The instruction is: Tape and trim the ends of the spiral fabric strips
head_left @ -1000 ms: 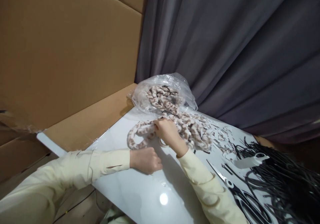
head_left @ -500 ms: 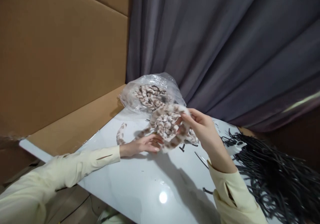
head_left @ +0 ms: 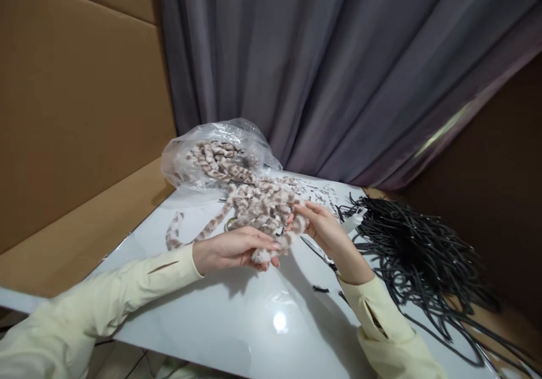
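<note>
Near the centre of the frame, above a glossy white table, two bare hands hold a fluffy, brown-spotted strip between them. The left hand, reaching in from the left, has its thumb along the upper side of the strip and fingertips showing below, so its fingers are closed around the lower end. The right hand, to the right and a little higher, pinches the strip between thumb and fingers; its far fingertips are partly hidden. Just behind lies a heap of similar strips, and whether the held length is separate from it cannot be told. The step in hand looks like sorting out or positioning this one length by touch. The next move would call for a light two-handed grip, with the strip kept clear of the heap, since such soft pile probably snags and bends easily. A clear plastic bag with more spotted strips inside sits at centre left, against a grey curtain; a tangle of black cords spreads over the right side.
</note>
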A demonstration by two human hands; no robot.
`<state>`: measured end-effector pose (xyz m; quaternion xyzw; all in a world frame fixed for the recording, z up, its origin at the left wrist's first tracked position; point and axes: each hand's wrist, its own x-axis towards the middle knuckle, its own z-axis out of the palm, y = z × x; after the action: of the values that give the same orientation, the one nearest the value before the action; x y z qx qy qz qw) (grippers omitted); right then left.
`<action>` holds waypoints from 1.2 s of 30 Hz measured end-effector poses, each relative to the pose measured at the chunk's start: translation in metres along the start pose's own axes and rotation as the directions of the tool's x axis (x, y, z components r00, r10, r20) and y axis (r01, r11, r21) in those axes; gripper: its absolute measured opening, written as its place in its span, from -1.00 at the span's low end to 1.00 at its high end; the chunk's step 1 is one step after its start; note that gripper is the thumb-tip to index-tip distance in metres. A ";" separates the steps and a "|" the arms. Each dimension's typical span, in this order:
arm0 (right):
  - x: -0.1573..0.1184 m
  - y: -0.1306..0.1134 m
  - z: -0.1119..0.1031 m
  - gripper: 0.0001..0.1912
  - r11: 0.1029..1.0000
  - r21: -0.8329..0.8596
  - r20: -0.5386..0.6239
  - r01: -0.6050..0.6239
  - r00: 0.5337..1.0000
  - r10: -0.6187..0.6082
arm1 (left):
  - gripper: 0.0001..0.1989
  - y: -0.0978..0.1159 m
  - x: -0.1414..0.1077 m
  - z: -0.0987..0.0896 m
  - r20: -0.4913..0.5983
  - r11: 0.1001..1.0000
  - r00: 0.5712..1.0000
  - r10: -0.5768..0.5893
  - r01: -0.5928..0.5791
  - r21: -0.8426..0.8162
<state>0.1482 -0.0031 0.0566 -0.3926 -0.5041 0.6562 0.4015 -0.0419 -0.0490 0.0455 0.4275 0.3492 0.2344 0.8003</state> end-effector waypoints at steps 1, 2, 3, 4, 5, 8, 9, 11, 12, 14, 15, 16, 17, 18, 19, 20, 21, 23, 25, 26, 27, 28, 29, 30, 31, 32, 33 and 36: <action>-0.002 0.004 -0.004 -0.81 1.000 0.018 0.003 -0.014 1.000 0.013 | -0.79 0.000 0.002 0.002 0.009 1.000 1.000 -0.014 0.014 0.018; -0.004 0.007 -0.007 -0.81 0.999 0.033 0.009 -0.027 1.000 0.027 | -0.80 0.000 0.004 0.004 0.017 0.999 0.999 -0.027 0.026 0.031; -0.005 0.011 -0.011 -0.82 0.998 0.050 0.015 -0.040 0.999 0.040 | -0.81 0.000 0.006 0.006 0.021 0.998 0.999 -0.039 0.038 0.041; -0.007 0.015 -0.014 -0.82 0.996 0.066 0.018 -0.052 0.999 0.051 | -0.81 0.000 0.008 0.008 0.024 0.998 0.998 -0.050 0.049 0.051; -0.008 0.018 -0.017 -0.82 0.995 0.082 0.019 -0.064 0.998 0.063 | -0.80 -0.001 0.010 0.009 0.024 0.997 0.998 -0.060 0.058 0.060; -0.012 0.025 -0.023 -0.81 0.988 0.117 0.017 -0.097 0.995 0.095 | -0.80 0.000 0.014 0.013 -0.014 0.990 0.996 -0.084 0.085 0.109; -0.013 0.026 -0.024 -0.81 0.986 0.128 0.016 -0.106 0.994 0.105 | -0.80 0.001 0.014 0.015 -0.033 0.987 0.996 -0.088 0.092 0.135; -0.015 0.028 -0.025 -0.81 0.982 0.147 0.018 -0.121 0.993 0.120 | -0.78 0.001 0.015 0.017 -0.058 0.981 0.995 -0.082 0.091 0.172; -0.016 0.029 -0.026 -0.81 0.980 0.155 0.020 -0.127 0.992 0.125 | -0.77 0.001 0.015 0.017 -0.065 0.981 0.995 -0.073 0.084 0.177; -0.016 0.031 -0.028 -0.82 0.977 0.161 0.028 -0.137 0.990 0.135 | -0.73 -0.002 0.015 0.017 -0.063 0.981 0.996 -0.066 0.076 0.179; -0.017 0.032 -0.029 -0.83 0.977 0.159 0.031 -0.140 0.990 0.137 | -0.71 -0.003 0.014 0.016 -0.052 0.980 0.995 -0.082 0.090 0.179; -0.017 0.033 -0.031 -0.83 0.978 0.157 0.033 -0.141 0.990 0.138 | -0.69 -0.005 0.014 0.014 -0.038 0.977 0.994 -0.104 0.109 0.184; -0.017 0.034 -0.033 -0.84 0.978 0.153 0.033 -0.141 0.990 0.137 | -0.67 -0.007 0.014 0.013 -0.021 0.973 0.992 -0.127 0.129 0.192; -0.017 0.035 -0.035 -0.84 0.979 0.147 0.034 -0.140 0.990 0.137 | -0.67 -0.009 0.014 0.011 -0.005 0.969 0.989 -0.144 0.142 0.201; -0.017 0.036 -0.037 -0.85 0.980 0.139 0.038 -0.141 0.990 0.137 | -0.67 -0.012 0.014 0.010 0.007 0.967 0.989 -0.150 0.145 0.210; -0.018 0.036 -0.039 -0.85 0.981 0.130 0.048 -0.142 0.989 0.137 | -0.67 -0.014 0.014 0.009 0.013 0.966 0.989 -0.147 0.141 0.216; -0.018 0.037 -0.040 -0.84 0.983 0.121 0.061 -0.141 0.989 0.134 | -0.68 -0.017 0.015 0.008 0.018 0.968 0.990 -0.138 0.131 0.215; -0.020 0.035 -0.040 -0.83 0.986 0.098 0.098 -0.137 0.987 0.127 | -0.70 -0.021 0.016 0.007 0.050 0.980 0.989 -0.136 0.127 0.151; -0.024 0.032 -0.038 -0.81 0.990 0.058 0.144 -0.128 0.982 0.118 | -0.68 -0.023 0.019 0.005 0.054 0.992 0.991 -0.125 0.125 0.003; -0.026 0.029 -0.036 -0.79 0.992 0.026 0.174 -0.124 0.978 0.118 | -0.66 -0.022 0.021 0.003 0.039 0.990 0.993 -0.108 0.111 -0.085; -0.029 0.027 -0.033 -0.76 0.992 -0.014 0.211 -0.123 0.970 0.123 | -0.66 -0.019 0.023 0.001 0.005 0.983 0.996 -0.086 0.086 -0.165; -0.031 0.024 -0.031 -0.73 0.991 -0.056 0.252 -0.122 0.959 0.132 | -0.67 -0.014 0.025 -0.003 -0.027 0.974 0.998 -0.064 0.056 -0.221; -0.034 0.023 -0.028 -0.70 0.988 -0.094 0.292 -0.119 0.946 0.141 | -0.71 -0.007 0.026 -0.008 -0.062 0.969 0.998 -0.028 0.012 -0.249; -0.036 0.022 -0.026 -0.66 0.986 -0.121 0.323 -0.117 0.934 0.150 | -0.77 0.002 0.027 -0.013 -0.094 0.971 0.996 0.005 -0.027 -0.236; -0.037 0.021 -0.025 -0.63 0.984 -0.136 0.339 -0.115 0.928 0.155 | -0.83 0.014 0.027 -0.020 -0.114 0.982 0.993 0.019 -0.040 -0.184; -0.038 0.021 -0.024 -0.59 0.984 -0.140 0.342 -0.112 0.927 0.154 | -0.86 0.027 0.027 -0.026 -0.131 0.994 0.991 0.018 -0.032 -0.103; -0.038 0.022 -0.024 -0.57 0.985 -0.136 0.337 -0.109 0.930 0.150 | -0.87 0.040 0.026 -0.033 -0.149 0.999 0.988 0.037 -0.039 -0.009; -0.038 0.024 -0.026 -0.53 0.988 -0.114 0.324 -0.105 0.936 0.137 | -0.95 0.078 0.019 -0.049 -0.237 0.998 0.970 0.055 -0.057 -0.004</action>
<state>0.1832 -0.0329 0.0330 -0.3256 -0.5698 0.7116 0.2510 -0.0729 0.0304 0.0856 0.4017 0.4286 0.3082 0.7483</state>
